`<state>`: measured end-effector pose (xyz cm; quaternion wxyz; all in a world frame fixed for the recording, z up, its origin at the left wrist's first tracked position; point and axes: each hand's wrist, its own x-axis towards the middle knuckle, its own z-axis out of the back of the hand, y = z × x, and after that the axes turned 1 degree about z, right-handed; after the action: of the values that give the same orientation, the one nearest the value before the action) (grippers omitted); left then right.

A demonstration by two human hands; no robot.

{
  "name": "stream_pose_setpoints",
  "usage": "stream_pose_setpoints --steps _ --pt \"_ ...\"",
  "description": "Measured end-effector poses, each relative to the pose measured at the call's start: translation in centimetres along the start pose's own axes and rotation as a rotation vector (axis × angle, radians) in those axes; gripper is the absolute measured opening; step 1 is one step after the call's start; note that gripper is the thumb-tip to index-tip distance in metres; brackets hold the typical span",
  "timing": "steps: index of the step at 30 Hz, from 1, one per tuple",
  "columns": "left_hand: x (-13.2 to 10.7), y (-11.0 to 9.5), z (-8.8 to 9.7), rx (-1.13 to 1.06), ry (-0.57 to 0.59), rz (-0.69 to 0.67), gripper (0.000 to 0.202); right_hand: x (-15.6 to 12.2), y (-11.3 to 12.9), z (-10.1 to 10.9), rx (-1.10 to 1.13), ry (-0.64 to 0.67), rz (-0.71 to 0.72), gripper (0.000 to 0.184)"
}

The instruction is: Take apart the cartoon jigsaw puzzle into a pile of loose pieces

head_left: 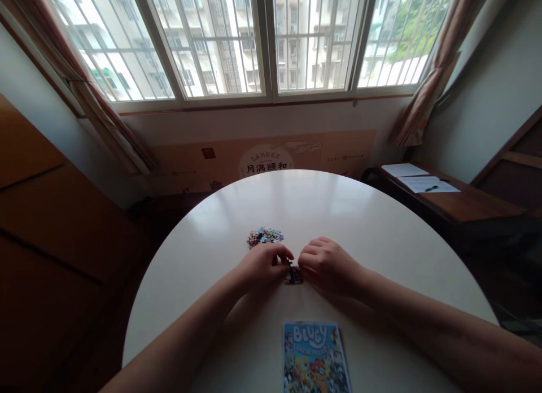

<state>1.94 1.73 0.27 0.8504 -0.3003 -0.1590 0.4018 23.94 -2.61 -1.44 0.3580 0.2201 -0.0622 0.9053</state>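
Note:
On the white round table, a small joined cluster of jigsaw puzzle pieces (293,278) lies between my two hands. My left hand (267,264) is at its left side, fingers pinched at a dark puzzle piece (290,263) by the cluster's upper edge. From the right, my right hand (324,262) rests with curled fingers against the cluster's right edge; its fingertips are partly hidden. Behind my left hand sits a heap of loose puzzle pieces (265,235). Closer to me lies a colourful picture card (317,356) marked "BLUEY", cut off by the lower frame edge.
The table (186,280) has a curved far edge. Beyond it stand a printed cardboard panel (305,150) and a barred window (266,43). To the right, a wooden side table (478,204) holds papers (427,184) and a pen. A wooden cabinet (55,240) is at left.

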Motion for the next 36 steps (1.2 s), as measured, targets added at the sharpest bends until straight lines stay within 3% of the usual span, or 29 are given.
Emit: stream_pose_setpoints --steps 11,18,22,27,36 --pt "-0.2 -0.2 -0.1 0.007 -0.027 -0.034 0.02 -0.2 -0.2 -0.5 0.078 -0.037 -0.027 0.014" --pt "-0.3 -0.1 -0.1 -0.003 -0.008 -0.027 0.017 -0.5 -0.6 -0.7 0.366 -0.102 -0.173 0.005" --pt "-0.2 -0.1 -0.1 0.006 -0.026 -0.044 0.023 -0.6 -1.3 -0.8 0.451 -0.101 -0.277 0.008" --pt "-0.2 -0.6 0.3 0.019 -0.086 -0.039 0.012 -0.4 -1.7 -0.7 0.562 -0.107 -0.379 0.013" --pt "-0.4 -1.2 0.3 -0.003 -0.145 -0.074 0.01 -0.1 -1.0 -0.6 0.751 -0.064 -0.454 0.019"
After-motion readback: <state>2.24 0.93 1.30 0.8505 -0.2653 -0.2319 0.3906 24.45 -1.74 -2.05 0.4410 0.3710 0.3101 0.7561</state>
